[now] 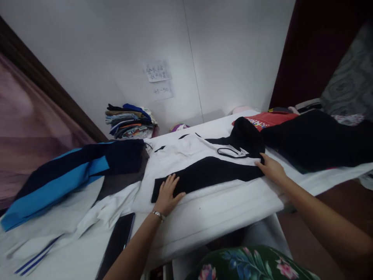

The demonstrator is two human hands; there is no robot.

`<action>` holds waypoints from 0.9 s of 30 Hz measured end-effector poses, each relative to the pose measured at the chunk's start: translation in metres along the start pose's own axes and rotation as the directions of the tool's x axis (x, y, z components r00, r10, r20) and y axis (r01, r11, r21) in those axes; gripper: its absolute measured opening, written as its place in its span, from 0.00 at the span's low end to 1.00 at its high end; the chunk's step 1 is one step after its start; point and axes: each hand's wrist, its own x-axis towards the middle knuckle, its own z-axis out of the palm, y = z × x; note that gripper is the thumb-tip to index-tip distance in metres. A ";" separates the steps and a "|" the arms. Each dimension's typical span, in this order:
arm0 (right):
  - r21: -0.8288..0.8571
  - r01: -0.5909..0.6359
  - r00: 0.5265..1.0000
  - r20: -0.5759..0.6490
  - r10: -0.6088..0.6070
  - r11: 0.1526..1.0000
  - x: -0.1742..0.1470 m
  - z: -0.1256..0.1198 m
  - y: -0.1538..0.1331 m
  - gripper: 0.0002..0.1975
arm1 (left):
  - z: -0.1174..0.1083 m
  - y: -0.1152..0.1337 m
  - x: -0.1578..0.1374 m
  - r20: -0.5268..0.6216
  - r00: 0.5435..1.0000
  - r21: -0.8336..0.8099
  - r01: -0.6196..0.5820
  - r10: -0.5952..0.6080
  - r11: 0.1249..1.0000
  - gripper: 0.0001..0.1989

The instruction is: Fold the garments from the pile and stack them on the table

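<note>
A black-and-white hoodie (186, 153) lies spread on the white-covered table, its black hood (247, 134) toward the right and a black drawstring looped across the white front. My left hand (169, 192), with a bracelet at the wrist, rests with spread fingers on the cuff end of the near black sleeve (210, 171). At the other end of that sleeve, by the base of the hood, my right hand (271, 167) pinches the fabric between thumb and fingers.
Folded clothes (131, 121) are stacked against the wall at the back left. Blue and navy trousers (75, 167) and white garments lie on the left, near a dark phone-like slab (118, 237). A red garment (269, 119) and black clothing (323, 140) lie on the right.
</note>
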 end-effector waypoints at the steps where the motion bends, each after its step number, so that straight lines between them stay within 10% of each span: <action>1: 0.016 -0.003 1.000 0.003 0.003 1.000 0.002 0.000 0.003 0.32 | -0.004 0.001 -0.006 0.042 0.998 -0.011 -0.048 0.048 0.999 0.34; 18: 0.204 -0.015 1.000 0.014 0.012 0.979 0.018 -0.011 0.017 0.33 | -0.029 0.008 -0.020 0.158 0.987 0.113 -0.036 0.018 0.993 0.38; 27: -0.056 0.045 0.998 0.049 -0.042 0.997 -0.005 -0.002 0.045 0.33 | -0.017 0.031 -0.055 0.220 0.974 0.089 -0.076 0.055 0.993 0.36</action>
